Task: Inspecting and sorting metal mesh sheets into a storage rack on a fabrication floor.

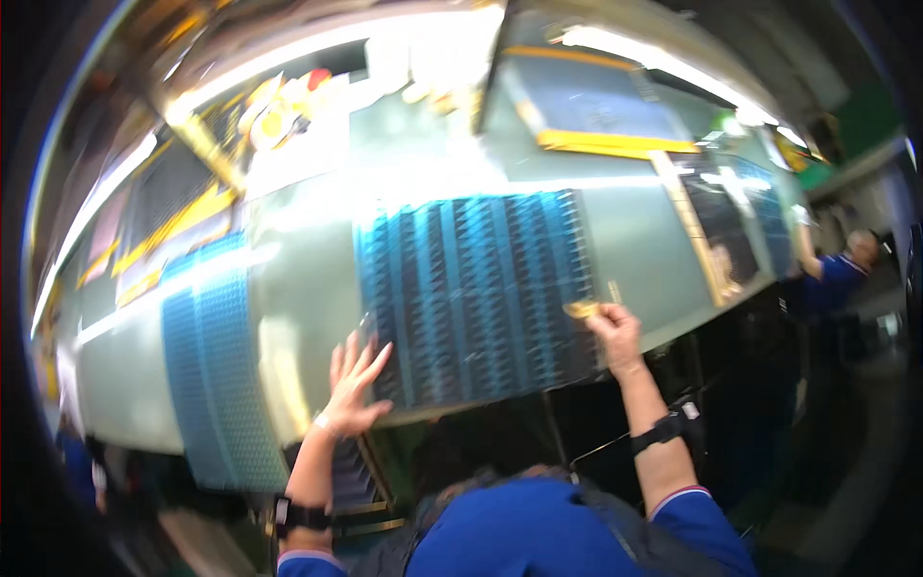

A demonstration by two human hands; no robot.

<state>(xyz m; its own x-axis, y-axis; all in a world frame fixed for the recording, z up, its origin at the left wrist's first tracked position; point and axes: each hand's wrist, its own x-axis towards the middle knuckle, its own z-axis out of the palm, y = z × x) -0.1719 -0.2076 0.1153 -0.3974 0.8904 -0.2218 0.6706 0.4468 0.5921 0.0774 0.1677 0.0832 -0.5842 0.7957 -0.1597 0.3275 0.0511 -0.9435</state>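
Observation:
A dark sheet with blue stripes and rows of small blue marks lies flat on the pale table in front of me. My left hand is open with its fingers spread, at the near left edge of the sheet. Whether its fingertips press on the sheet, I cannot tell. At the sheet's right edge, my right hand is closed in a pinch on a small yellowish piece. The piece is blurred, and its kind does not show.
To the left, another blue patterned sheet hangs over the table's near edge. A yellow-edged frame lies at the far side. Dark panels are on the right, where a person in blue stands. Bright lamp reflections cross the tabletop.

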